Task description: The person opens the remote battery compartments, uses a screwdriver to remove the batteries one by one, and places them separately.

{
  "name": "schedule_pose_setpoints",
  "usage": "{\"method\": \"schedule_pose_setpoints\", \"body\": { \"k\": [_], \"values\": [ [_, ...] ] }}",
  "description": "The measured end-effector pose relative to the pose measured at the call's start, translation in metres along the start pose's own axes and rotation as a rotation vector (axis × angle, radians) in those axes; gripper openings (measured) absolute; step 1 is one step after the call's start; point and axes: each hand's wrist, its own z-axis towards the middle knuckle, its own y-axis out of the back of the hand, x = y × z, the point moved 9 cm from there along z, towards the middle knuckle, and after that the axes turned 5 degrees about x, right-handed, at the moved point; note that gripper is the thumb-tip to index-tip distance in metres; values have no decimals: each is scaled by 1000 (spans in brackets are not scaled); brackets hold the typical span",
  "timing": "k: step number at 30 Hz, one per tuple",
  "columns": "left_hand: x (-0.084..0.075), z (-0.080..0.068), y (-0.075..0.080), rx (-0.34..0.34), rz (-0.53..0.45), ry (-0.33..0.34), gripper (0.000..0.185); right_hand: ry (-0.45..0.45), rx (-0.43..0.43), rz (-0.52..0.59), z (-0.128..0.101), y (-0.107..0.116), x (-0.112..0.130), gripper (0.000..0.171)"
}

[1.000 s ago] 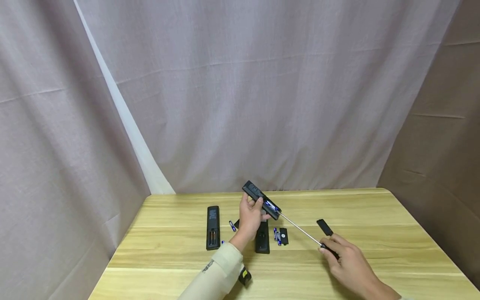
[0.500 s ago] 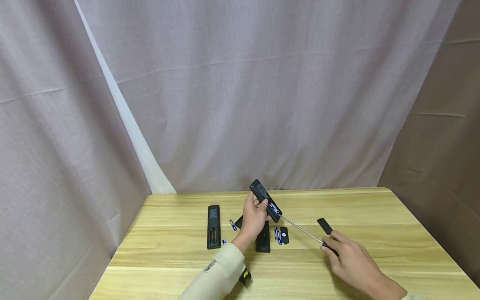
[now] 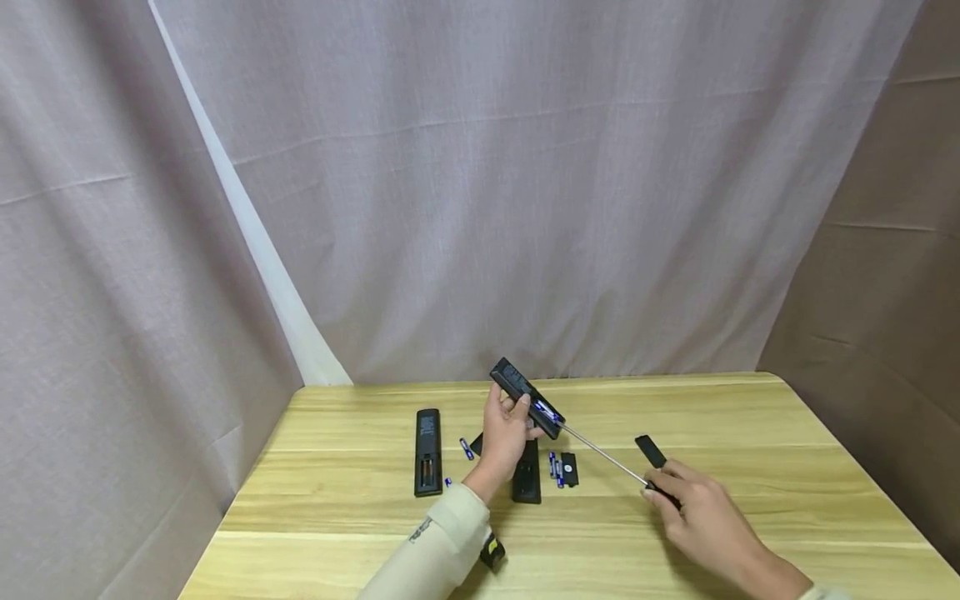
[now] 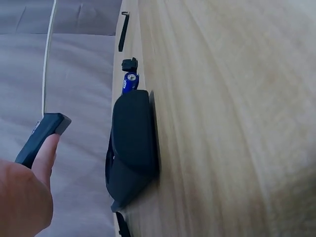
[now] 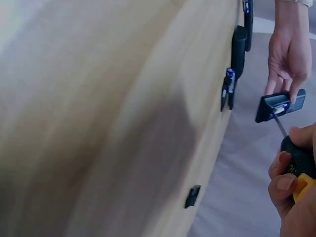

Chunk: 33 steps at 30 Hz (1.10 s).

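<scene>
Remote control [image 3: 525,397], black, raised above the wooden table [image 3: 750,417], battery bay open, blue cells showing.
No readable writing on it. Gripped by left hand [image 3: 504,435], fingers curled round its body, forearm angled up. Screwdriver [image 3: 609,454] tip in the bay; handle clasped in right hand [image 3: 693,512], low over table.

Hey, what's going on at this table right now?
A person's left hand holds a black remote up off the wooden table, its battery bay open with batteries showing. The right hand grips a screwdriver whose tip is at that bay. Two more remotes, loose batteries and covers lie on the table.
</scene>
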Motion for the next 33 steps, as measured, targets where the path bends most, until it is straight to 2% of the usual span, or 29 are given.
{"method": "schedule_pose_setpoints", "body": {
  "k": [7,18,23,33],
  "values": [
    [8,2,4,-23,-65,38,34,-73,-27,97,-7,-7,-9,18],
    [14,3,4,-25,-163,45,30,-188,-12,220,-16,-15,-20,16],
    [16,2,5,-27,-155,43,31,-217,-6,242,-16,-16,-22,13],
    [18,0,0,-11,-58,62,34,-229,-33,218,-11,-11,-25,15]
  ]
}}
